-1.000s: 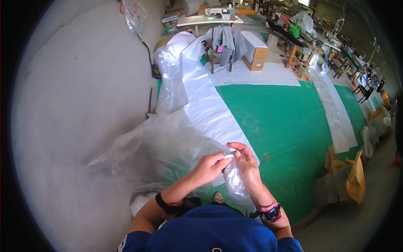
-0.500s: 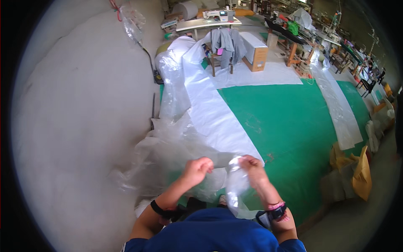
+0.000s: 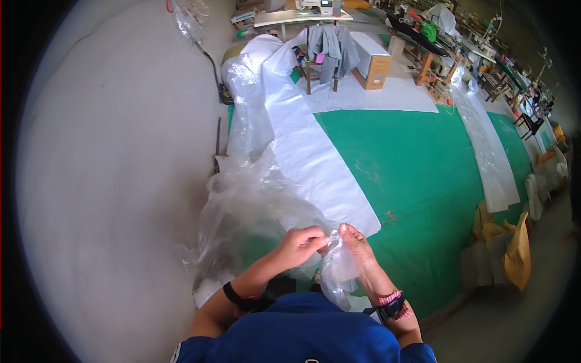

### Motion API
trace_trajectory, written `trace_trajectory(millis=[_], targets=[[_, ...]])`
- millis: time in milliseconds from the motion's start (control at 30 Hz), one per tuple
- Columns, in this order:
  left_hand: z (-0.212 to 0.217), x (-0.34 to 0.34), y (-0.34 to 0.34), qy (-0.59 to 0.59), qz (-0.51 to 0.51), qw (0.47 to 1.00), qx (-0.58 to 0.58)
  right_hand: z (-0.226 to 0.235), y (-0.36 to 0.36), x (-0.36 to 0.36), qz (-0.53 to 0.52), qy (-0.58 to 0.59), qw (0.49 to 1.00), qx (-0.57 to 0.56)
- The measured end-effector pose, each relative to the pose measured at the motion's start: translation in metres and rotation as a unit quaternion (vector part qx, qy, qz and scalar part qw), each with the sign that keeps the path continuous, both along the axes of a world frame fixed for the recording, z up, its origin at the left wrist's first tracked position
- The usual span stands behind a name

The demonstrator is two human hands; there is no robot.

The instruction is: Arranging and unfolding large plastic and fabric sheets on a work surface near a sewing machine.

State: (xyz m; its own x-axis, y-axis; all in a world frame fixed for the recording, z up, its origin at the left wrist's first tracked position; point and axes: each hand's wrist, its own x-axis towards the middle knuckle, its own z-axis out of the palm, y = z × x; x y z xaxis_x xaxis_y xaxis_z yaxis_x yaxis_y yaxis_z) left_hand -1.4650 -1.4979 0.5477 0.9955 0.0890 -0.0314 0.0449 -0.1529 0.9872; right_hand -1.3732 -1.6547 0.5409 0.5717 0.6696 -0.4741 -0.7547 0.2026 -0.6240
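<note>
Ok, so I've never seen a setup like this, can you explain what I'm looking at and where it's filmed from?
There's no robot here, just a person in a blue shirt using two bare hands. The view looks down from the left of two wide fisheye cameras worn on the head, so straight edges bend near the rim. The right hand pinches clear plastic film; the left hand is right beside it, though its grip is hard to make out. Ahead, a long white sheet lies on a green floor covering, with crumpled clear plastic to its left. Farther off are a sewing machine and a cardboard box.
</note>
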Motion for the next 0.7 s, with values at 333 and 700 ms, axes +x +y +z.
trace_trajectory(millis=[333,700], targets=[[-0.008,0.012,-0.007,-0.011,-0.023,0.995,0.095,-0.012,0.014,-0.014,-0.061,0.013,0.996,-0.062],[-0.020,0.010,0.030,0.038,-0.033,0.988,0.145,-0.025,0.015,-0.014,0.080,-0.189,0.963,-0.176]])
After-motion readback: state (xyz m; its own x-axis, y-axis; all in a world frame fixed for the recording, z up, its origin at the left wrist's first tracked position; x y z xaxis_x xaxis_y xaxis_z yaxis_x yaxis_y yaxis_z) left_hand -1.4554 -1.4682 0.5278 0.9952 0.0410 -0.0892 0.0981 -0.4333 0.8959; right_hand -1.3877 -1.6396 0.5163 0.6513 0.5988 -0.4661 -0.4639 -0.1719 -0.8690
